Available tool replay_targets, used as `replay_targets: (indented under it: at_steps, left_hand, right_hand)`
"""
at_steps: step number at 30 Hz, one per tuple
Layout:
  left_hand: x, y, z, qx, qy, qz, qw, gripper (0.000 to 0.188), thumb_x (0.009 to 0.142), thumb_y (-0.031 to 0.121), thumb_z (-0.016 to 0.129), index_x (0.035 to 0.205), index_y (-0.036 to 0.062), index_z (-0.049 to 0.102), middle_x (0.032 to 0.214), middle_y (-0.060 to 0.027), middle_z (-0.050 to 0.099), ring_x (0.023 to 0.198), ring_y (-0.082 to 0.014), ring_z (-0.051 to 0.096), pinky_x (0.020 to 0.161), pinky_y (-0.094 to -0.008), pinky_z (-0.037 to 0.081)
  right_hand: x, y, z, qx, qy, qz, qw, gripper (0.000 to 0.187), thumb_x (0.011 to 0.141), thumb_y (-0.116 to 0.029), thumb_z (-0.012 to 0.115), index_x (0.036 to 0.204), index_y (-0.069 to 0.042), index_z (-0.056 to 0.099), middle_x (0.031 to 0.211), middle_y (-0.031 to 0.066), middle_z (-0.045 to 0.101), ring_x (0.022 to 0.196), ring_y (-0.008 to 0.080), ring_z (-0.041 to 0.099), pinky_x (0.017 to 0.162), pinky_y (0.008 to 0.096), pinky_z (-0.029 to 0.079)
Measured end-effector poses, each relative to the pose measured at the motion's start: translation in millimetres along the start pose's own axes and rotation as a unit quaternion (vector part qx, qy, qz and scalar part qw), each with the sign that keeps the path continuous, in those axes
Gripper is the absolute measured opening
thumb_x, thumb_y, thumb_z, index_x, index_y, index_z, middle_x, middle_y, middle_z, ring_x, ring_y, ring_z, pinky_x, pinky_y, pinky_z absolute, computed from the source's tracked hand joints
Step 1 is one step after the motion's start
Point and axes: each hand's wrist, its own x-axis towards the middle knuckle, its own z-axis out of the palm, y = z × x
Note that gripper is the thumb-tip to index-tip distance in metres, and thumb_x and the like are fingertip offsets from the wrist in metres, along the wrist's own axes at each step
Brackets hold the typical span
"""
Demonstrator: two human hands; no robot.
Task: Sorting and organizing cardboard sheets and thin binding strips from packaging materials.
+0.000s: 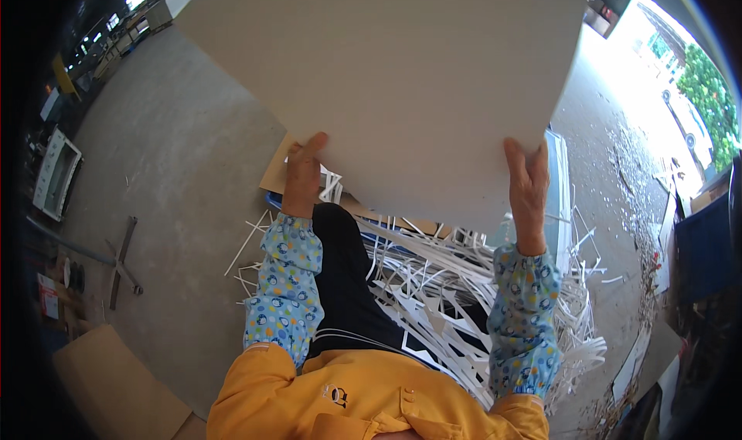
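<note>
Board (394, 76), large, pale grey, raised off the pile and held out in front, near edge gripped at both corners: left hand (303, 175) with fingers pinching it, thumb on top; right hand (529, 183) likewise clamped. Lifting seemingly done, setting down left. White strips (464, 285) heaped below; bare concrete floor (170, 177) wide open leftward, debris and clutter crowding right

A grey concrete floor (178, 154) carries a heap of white offcut strips (464, 285) (tangled, spreading right), a metal cross stand (121, 260) and a flat cardboard sheet (116, 386).
</note>
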Motion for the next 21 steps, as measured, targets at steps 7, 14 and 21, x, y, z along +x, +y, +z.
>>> replay_targets:
  at_steps: [7, 14, 21]
  left_hand:
    - [-0.1, -15.9, -14.9, -0.091, 0.05, 0.034, 0.994, 0.043, 0.081, 0.022, 0.062, 0.116, 0.002, 0.048, 0.112, -0.0082, 0.055, 0.101, -0.0201, 0.054, 0.09, -0.0334, 0.042]
    - [-11.4, -67.1, -23.0, -0.216, 0.075, -0.086, 0.97, 0.051, 0.083, 0.027, 0.06, 0.125, 0.005, 0.04, 0.122, -0.0085, 0.048, 0.111, -0.0217, 0.047, 0.093, -0.0361, 0.039]
    - [-19.1, -132.8, -81.5, -0.008, 0.217, -0.25, 0.944, 0.055, 0.074, 0.018, 0.069, 0.119, 0.0058, 0.039, 0.106, -0.0096, 0.048, 0.095, -0.0212, 0.048, 0.087, -0.0341, 0.038]
  right_hand:
    - [5.5, 16.7, -12.2, -0.153, -0.102, -0.027, 0.983, 0.024, 0.085, -0.025, 0.057, 0.091, -0.003, 0.051, 0.07, 0.0104, 0.058, 0.062, 0.0168, 0.057, 0.053, 0.029, 0.044]
    - [7.5, 0.9, -8.6, -0.329, -0.081, -0.082, 0.937, 0.028, 0.081, -0.03, 0.062, 0.074, -0.005, 0.052, 0.06, 0.0106, 0.058, 0.05, 0.0212, 0.057, 0.046, 0.0326, 0.04]
    - [6.4, -25.8, 5.9, -0.447, -0.139, -0.124, 0.875, 0.026, 0.079, -0.03, 0.062, 0.069, -0.009, 0.052, 0.054, 0.0068, 0.054, 0.045, 0.0193, 0.053, 0.044, 0.031, 0.038]
